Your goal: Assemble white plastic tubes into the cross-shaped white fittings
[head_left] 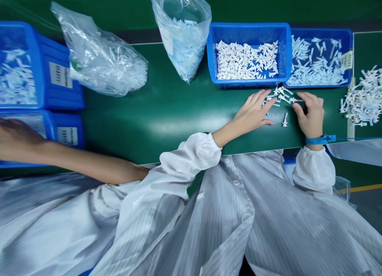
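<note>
My left hand (253, 109) is stretched over the green table, its fingers spread and the tips beside a small loose cluster of white-and-light-blue plastic parts (281, 94). Its fingers partly cover some of them. My right hand (310, 113) is curved, thumb and forefinger apart, with one white-and-blue plastic part (295, 100) in the gap between them; I see no firm grip on it. A single plastic part (285, 120) lies on the table between my two hands. A blue strap (319, 140) circles my right wrist.
Behind my hands stand a blue bin of white parts (250, 82) and a blue bin of light-blue parts (319, 86). A heap of joined parts (364, 97) lies right. Plastic bags (104, 61) and blue bins (59, 97) are left, where another person's arm (74, 156) reaches in.
</note>
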